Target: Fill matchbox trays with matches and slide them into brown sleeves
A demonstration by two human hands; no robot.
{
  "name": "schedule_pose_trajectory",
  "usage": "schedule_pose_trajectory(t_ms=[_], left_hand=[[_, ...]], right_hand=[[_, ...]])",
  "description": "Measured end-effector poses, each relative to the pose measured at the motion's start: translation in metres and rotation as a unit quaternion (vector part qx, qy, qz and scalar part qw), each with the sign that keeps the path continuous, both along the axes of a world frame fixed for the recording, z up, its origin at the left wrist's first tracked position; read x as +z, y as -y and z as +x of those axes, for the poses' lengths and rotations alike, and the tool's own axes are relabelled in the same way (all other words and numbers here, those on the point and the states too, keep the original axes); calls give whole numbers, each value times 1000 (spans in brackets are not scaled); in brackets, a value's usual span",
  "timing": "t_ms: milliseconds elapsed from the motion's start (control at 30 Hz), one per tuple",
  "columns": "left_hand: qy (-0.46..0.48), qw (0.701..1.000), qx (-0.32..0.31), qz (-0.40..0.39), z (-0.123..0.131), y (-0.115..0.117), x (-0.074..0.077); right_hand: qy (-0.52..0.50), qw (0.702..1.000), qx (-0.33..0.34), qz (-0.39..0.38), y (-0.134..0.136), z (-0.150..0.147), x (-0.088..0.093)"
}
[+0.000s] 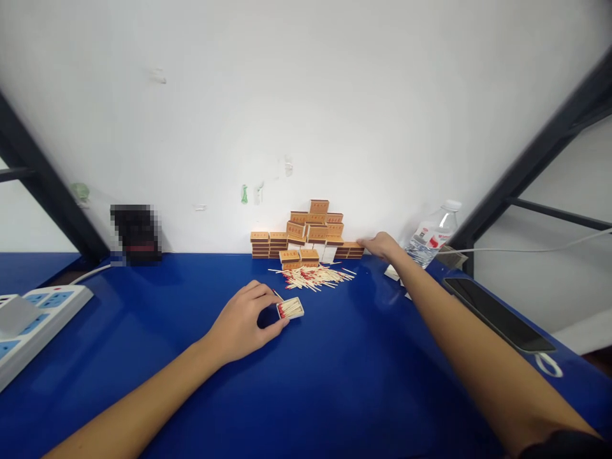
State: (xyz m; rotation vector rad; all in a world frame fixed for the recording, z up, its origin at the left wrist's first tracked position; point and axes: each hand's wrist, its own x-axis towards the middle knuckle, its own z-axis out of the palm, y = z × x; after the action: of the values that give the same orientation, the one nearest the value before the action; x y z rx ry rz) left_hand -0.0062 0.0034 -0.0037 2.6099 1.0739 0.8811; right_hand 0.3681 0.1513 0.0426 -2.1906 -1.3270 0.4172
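Note:
My left hand [246,319] rests on the blue table [335,382], fingers pinched on an open matchbox tray [290,309] filled with red-tipped matches. A loose heap of matches [313,276] lies just beyond it. Against the white wall stands a stack of orange matchboxes [308,234]. My right hand [381,245] reaches far forward to the stack's right end, fingers closed on the low matchboxes [351,250] there; whether it grips one I cannot tell.
A clear water bottle [433,241] lies right of my right hand. A dark phone [497,313] lies near the table's right edge. A white power strip [33,319] sits at the left edge. A black object [138,233] stands by the wall.

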Motion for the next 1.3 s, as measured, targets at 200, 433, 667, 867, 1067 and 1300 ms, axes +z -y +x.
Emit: schedule_pose_trajectory(t_ms=[200,433,667,867,1067,1300], left_hand=[[7,1000,11,18,-3,-3,-1],[43,997,34,61,-1,-3,-1],[47,998,13,36,0,-3,-3],[39,999,-2,32,0,-4,-2],[42,999,-8,34,0,-4,-4],[46,998,11,41,-3,-7,-7]], right_hand=[[-103,993,-5,62,23,4,11],[-210,965,105,115,102,-29,0],[-301,893,318,104,153,-107,-43],[-272,907,295,129,150,-108,-45],[-267,899,335,89,153,-111,-48],[-129,912,321,220,190,-120,-17]])
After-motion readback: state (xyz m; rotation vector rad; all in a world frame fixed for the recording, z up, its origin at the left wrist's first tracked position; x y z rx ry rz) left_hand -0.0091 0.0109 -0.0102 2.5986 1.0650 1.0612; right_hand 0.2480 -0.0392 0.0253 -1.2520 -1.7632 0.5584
